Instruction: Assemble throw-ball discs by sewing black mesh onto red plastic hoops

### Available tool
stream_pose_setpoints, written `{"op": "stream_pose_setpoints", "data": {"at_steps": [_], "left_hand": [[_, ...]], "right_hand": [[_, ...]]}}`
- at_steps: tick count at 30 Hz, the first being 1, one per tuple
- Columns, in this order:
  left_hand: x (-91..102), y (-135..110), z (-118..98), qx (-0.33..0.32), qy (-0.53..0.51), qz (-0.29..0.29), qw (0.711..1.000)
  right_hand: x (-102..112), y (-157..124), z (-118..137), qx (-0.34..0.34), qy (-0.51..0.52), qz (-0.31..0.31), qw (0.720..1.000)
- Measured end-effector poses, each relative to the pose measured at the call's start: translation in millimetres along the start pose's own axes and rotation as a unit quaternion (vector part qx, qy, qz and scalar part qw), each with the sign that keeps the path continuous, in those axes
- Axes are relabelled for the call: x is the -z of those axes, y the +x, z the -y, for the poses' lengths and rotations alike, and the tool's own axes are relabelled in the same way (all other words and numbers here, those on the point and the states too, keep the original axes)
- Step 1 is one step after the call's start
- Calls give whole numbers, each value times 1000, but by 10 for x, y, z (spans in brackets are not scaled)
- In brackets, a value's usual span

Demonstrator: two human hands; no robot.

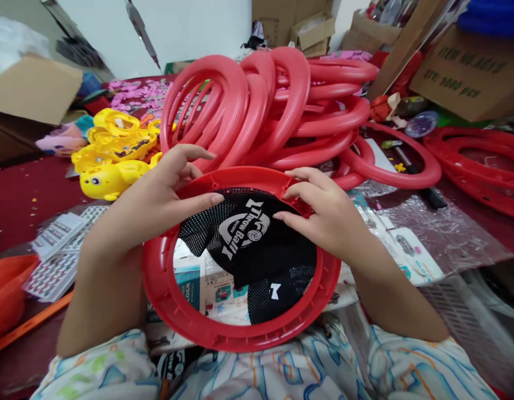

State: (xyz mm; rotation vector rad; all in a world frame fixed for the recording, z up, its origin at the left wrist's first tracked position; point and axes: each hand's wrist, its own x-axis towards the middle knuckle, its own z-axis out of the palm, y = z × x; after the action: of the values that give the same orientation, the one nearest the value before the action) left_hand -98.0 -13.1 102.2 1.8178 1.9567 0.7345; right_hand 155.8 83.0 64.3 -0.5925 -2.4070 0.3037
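Note:
A red plastic ring [236, 335] is tilted up in front of me, its ribbed side facing me. Black mesh fabric [277, 255] with white "Throw Ball" lettering lies along the ring's upper inner edge and hangs down through the opening. At the ring's upper left, my left hand [152, 194] is closed over the rim, thumb stretched across toward the mesh, some fingertips hidden behind. My right hand [323, 208] is at the upper right, its fingers bent over the rim and the thumb pinching the fabric's edge there.
Pinkish-red rings [282, 122] are heaped right behind my hands. Yellow plastic toy shells [115, 161] lie left, near trays of small parts [57, 255]. More red rings [482, 166] and a screwdriver-like tool [411, 164] lie right. Cardboard boxes [469, 72] stand farther back.

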Motion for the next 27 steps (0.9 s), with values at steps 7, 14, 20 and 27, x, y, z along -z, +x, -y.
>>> {"op": "stream_pose_setpoints", "data": {"at_steps": [7,14,20,27], "left_hand": [[210,98,-59,-7,-12,11,1000],[232,390,-136,-118,-18,162,980],[-8,473,-190,-161,8,169,972],[-202,349,-157,-125,4,143,982]], "right_hand": [[-89,207,123,-14,-114,-52,992],[-241,255,91,55,-44,-8,997],[-275,175,9,30,53,-41,997],[-238,105,12,9,121,-8,993]]}}
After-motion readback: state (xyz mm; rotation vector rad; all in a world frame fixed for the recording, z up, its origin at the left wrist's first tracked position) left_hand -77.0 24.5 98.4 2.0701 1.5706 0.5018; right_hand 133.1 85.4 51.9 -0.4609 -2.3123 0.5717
